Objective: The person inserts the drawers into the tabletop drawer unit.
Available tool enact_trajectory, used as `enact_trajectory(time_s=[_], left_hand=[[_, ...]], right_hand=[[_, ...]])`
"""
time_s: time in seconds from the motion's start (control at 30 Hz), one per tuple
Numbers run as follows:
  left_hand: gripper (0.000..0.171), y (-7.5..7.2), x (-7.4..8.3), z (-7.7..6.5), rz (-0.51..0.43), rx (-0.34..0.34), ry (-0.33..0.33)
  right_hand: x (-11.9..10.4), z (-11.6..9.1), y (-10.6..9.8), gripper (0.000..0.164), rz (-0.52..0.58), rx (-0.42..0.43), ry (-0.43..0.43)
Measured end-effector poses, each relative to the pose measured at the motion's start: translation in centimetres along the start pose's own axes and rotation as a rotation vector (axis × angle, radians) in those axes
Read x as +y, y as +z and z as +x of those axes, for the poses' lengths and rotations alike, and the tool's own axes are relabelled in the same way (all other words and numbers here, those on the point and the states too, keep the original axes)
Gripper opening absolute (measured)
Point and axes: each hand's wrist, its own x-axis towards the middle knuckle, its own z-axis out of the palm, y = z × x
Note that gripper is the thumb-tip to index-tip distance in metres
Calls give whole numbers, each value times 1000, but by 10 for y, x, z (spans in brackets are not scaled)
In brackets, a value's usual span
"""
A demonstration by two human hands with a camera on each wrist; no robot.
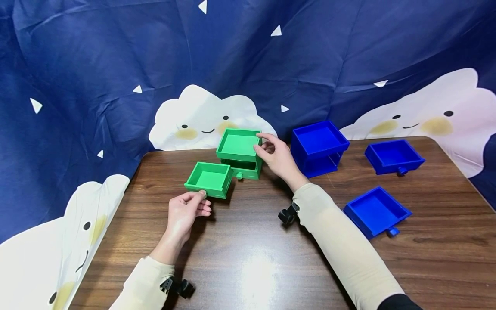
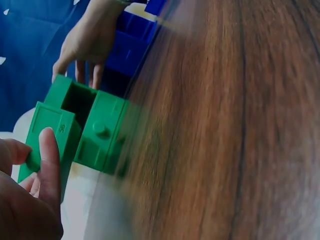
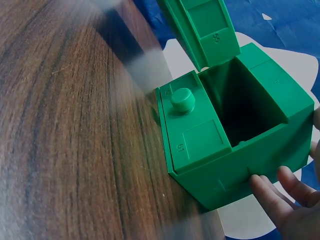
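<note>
My left hand (image 1: 185,212) pinches the knob on the front of a green drawer (image 1: 209,177), holding it up in front of a green cabinet (image 1: 239,148). The cabinet has a tray-like top, a vacant upper slot and a lower drawer (image 3: 192,122) with a round knob pushed in. In the right wrist view, the held drawer (image 3: 205,30) overlaps the outer end of that upper slot. My right hand (image 1: 276,157) rests its fingertips on the cabinet's right side and top rim, fingers loosely bent and not wrapped round it.
Right of the green cabinet stands a blue cabinet (image 1: 319,146) with open slots. Two blue drawers lie farther right, one at the back (image 1: 394,156) and one nearer (image 1: 376,213). A dark blue cloth (image 1: 240,51) with clouds hangs behind the wooden table (image 1: 240,241).
</note>
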Motion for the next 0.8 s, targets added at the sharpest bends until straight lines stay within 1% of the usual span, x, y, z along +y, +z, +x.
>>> enact_trajectory(time_s=[0.37,0.8], left_hand=[[22,14,-4,-2,2,-17,2],[25,30,-8,-1,2,-46,32]], right_hand=[[1,0,1,46,8,-1,-2],[0,0,1,46,1,3,-1]])
